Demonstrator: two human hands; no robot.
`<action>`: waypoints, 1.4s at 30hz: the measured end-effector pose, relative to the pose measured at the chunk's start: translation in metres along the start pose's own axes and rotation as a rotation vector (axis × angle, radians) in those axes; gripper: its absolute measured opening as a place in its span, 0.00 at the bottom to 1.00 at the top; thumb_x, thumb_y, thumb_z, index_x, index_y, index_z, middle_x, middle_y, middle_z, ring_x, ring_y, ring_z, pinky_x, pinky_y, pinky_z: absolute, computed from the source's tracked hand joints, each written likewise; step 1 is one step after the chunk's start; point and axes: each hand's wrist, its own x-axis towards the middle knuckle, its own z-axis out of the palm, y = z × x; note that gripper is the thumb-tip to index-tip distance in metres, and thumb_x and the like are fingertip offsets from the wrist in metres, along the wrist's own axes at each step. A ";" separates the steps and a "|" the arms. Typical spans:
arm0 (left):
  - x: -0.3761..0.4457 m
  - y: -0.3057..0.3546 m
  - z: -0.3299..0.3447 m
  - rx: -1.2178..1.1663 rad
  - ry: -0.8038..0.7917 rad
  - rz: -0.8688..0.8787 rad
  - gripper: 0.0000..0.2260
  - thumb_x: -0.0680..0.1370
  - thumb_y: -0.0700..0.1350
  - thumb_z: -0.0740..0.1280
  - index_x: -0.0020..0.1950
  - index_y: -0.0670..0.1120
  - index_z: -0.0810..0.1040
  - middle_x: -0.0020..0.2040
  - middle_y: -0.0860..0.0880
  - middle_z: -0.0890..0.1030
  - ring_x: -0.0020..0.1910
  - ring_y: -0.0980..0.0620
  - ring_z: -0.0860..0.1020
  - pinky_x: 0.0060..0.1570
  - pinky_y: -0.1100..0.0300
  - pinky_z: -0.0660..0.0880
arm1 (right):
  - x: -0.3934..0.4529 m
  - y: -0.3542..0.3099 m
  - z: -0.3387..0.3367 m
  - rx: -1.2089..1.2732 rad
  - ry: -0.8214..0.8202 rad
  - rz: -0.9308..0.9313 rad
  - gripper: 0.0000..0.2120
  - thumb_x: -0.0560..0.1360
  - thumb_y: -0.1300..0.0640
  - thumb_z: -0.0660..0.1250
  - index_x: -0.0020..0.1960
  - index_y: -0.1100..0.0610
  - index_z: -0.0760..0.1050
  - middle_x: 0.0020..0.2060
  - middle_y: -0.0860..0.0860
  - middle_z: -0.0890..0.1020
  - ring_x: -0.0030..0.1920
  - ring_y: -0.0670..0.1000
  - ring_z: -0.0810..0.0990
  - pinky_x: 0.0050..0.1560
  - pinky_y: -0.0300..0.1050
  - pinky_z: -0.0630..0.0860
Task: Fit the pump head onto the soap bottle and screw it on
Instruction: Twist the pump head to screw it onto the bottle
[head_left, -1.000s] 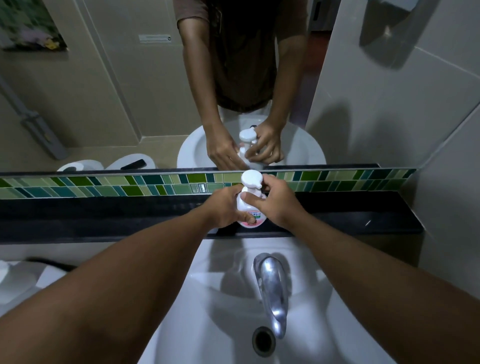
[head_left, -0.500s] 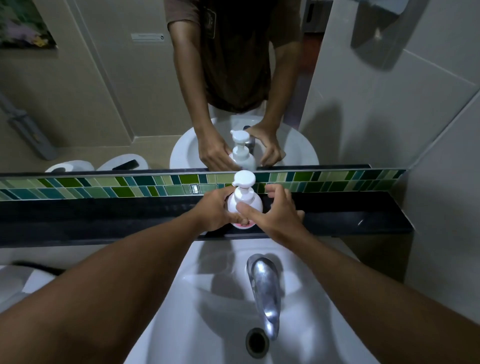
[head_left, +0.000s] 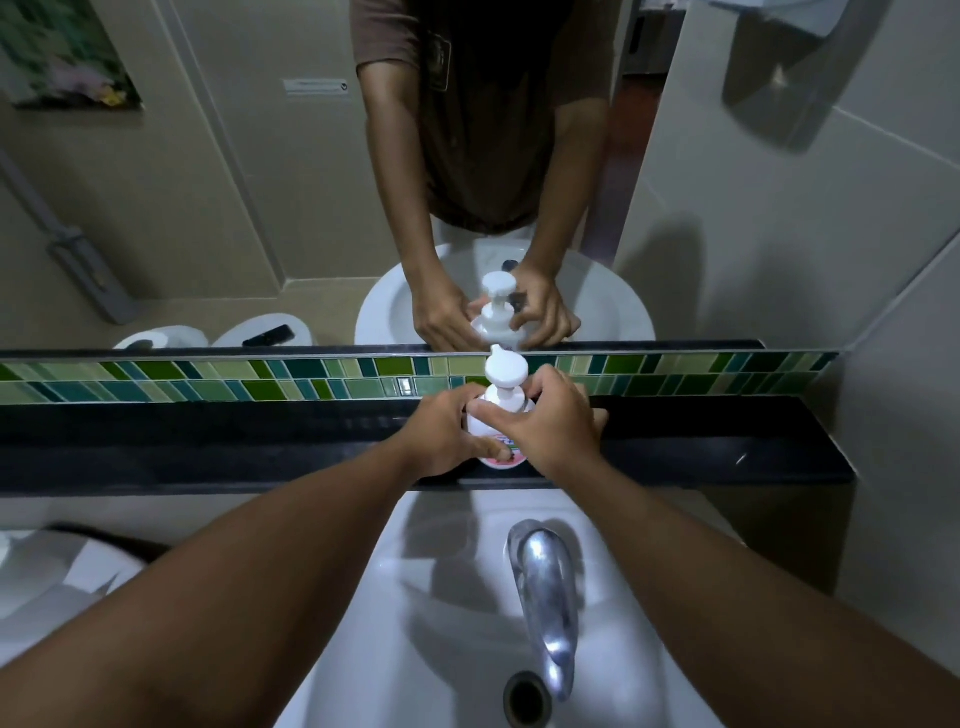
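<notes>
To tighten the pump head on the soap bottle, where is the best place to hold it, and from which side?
Grip the wide collar of the pump head from the right side, under the nozzle top. It is round and low, so it probably turns easily while the left hand steadies the soap bottle.

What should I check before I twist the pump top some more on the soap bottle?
1. Soap bottle standing upright on the black ledge: ok.
2. Left hand holding the bottle body steady: ok.
3. Right hand with its fingers at the collar: ok.
4. Pump head sitting straight over the neck: ok.
5. Threads fully tight: cannot tell, hands hide them.
6. Bottle safely back from the ledge's front edge above the sink: cannot tell.
</notes>
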 end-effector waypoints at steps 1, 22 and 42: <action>0.000 -0.002 0.001 0.004 0.010 0.006 0.27 0.63 0.47 0.86 0.60 0.51 0.83 0.52 0.54 0.87 0.51 0.51 0.84 0.55 0.56 0.79 | -0.005 -0.007 0.002 -0.045 0.036 0.033 0.35 0.55 0.21 0.71 0.41 0.48 0.65 0.45 0.44 0.75 0.53 0.52 0.74 0.55 0.57 0.68; 0.002 -0.003 0.002 -0.021 0.010 0.012 0.28 0.62 0.46 0.86 0.60 0.50 0.82 0.51 0.52 0.87 0.50 0.53 0.84 0.52 0.61 0.79 | 0.026 0.017 -0.023 0.208 -0.353 -0.337 0.16 0.72 0.49 0.78 0.57 0.55 0.83 0.53 0.51 0.77 0.45 0.40 0.79 0.52 0.42 0.75; 0.002 -0.009 0.006 -0.005 0.036 0.023 0.29 0.61 0.48 0.86 0.59 0.53 0.82 0.50 0.55 0.87 0.50 0.54 0.84 0.51 0.60 0.79 | -0.008 0.015 -0.019 0.181 -0.154 -0.039 0.43 0.59 0.29 0.75 0.68 0.44 0.66 0.62 0.50 0.72 0.59 0.50 0.74 0.60 0.52 0.74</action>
